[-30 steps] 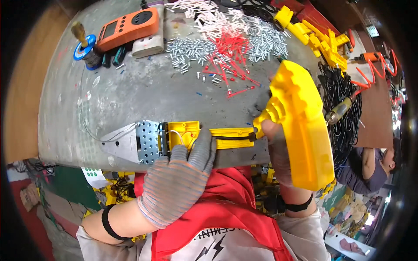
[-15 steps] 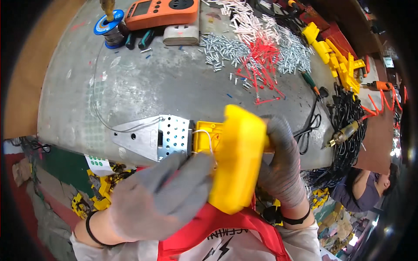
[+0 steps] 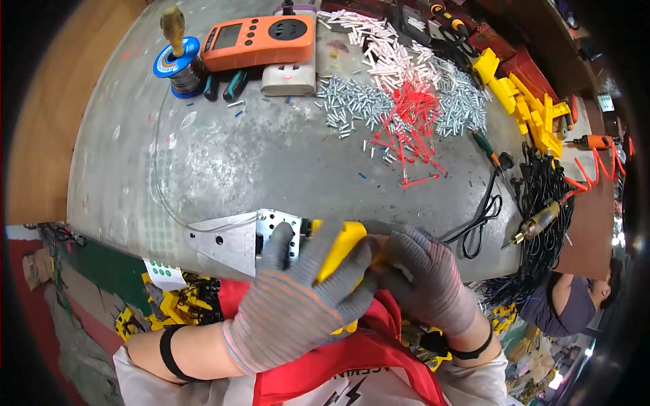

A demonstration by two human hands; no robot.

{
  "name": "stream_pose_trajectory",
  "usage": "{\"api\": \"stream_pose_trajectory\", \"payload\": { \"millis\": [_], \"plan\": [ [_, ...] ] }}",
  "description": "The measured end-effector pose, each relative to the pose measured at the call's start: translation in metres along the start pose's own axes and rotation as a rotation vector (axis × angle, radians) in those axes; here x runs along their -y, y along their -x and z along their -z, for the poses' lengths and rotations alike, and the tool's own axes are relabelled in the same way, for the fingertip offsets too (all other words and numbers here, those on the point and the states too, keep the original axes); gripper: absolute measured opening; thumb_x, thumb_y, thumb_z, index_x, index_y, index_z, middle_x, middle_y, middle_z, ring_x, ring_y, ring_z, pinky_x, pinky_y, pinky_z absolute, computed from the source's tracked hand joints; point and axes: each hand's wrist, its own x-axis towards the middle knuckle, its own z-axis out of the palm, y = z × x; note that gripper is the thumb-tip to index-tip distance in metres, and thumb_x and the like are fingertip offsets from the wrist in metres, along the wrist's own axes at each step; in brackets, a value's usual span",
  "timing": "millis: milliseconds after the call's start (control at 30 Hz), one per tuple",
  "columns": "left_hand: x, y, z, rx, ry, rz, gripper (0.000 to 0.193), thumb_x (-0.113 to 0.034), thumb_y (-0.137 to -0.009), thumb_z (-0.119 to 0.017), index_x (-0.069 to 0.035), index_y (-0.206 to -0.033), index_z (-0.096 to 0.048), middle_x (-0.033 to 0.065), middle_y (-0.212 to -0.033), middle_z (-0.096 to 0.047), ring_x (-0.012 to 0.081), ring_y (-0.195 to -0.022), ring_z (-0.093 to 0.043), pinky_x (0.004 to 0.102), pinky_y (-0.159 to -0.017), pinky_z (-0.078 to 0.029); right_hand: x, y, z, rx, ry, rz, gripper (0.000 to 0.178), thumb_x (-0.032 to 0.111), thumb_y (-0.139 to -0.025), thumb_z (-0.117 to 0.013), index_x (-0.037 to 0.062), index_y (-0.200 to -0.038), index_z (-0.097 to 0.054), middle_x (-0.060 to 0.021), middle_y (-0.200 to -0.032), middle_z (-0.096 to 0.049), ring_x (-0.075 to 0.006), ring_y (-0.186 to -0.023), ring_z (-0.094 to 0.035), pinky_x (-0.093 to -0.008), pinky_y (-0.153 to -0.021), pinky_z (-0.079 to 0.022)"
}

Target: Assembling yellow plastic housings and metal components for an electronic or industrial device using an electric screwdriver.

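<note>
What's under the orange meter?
Along the near edge of the orange meter, two black-and-green handles and a white socket block stick out. Whatever lies fully beneath its body is covered.

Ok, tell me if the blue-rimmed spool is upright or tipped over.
Upright: the spool shows its blue top rim facing up, a wooden handle rising from it.

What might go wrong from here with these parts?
The yellow plastic housing might pinch the striped grey-gloved left hand curled over it. The thin grey wire lying across the triangular grey metal plate could snag if that plate shifts. The plate also sits near the front edge of the grey worktable; a bump might dislodge it.
</note>
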Motion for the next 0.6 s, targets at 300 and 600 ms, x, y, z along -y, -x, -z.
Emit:
{"api": "stream_pose_trajectory", "payload": {
  "millis": [300, 600],
  "plan": [
    [0.013, -0.006, 0.006, 0.032, 0.076, -0.174, 0.032, -0.039, -0.066, -0.067, -0.019, -0.090, -0.064, 0.0093, -0.126, -0.057, 0.0392, -0.119, -0.048, 0.0561, -0.081, -0.048, -0.048, -0.073, 0.031, -0.180, 0.269, 0.099, 0.019, 0.007, -0.082, -0.063, 0.0017, -0.101, -0.064, -0.0184, -0.085, -0.061, -0.0381, -0.080, -0.060, -0.0419, -0.069, -0.049],
    [0.010, -0.001, -0.005, -0.056, 0.070, -0.136, 0.021, -0.035, -0.070, -0.065, -0.020, -0.085, -0.065, 0.0064, -0.125, -0.059, 0.0364, -0.118, -0.050, 0.0493, -0.080, -0.048, -0.036, -0.099, 0.032, 0.245, 0.678, -0.024, 0.026, 0.010, -0.077, -0.064, 0.0024, -0.101, -0.058, -0.0214, -0.086, -0.059, -0.0408, -0.082, -0.060, -0.0472, -0.070, -0.050]
  ]
}}
